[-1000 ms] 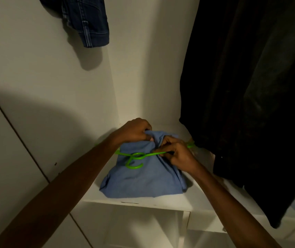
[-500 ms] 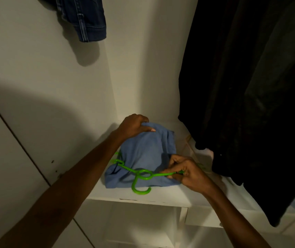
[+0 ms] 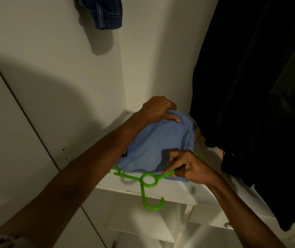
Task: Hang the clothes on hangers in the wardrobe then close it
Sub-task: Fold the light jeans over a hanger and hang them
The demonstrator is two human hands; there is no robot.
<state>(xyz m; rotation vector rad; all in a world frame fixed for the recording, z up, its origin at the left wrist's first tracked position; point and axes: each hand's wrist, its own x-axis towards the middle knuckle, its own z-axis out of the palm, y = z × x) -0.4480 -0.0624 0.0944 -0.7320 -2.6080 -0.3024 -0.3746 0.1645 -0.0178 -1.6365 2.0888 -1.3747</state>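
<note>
On the right, black garment (image 3: pixel 250 104) hangs. Blue cloth (image 3: pixel 157 145) lies on white shelf (image 3: pixel 175 194); denim sleeve (image 3: pixel 105 13) hangs top left. Left hand (image 3: pixel 156 110) grips cloth's far edge, fingers curled. Right hand (image 3: pixel 189 167) pinches green hanger (image 3: pixel 148 181) arm; hook overhangs shelf edge.

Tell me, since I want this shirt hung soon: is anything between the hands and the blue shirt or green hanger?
Nothing visible. The left hand already grips the blue shirt at its far edge, and the right hand pinches the green hanger beside it on the white shelf.
</note>
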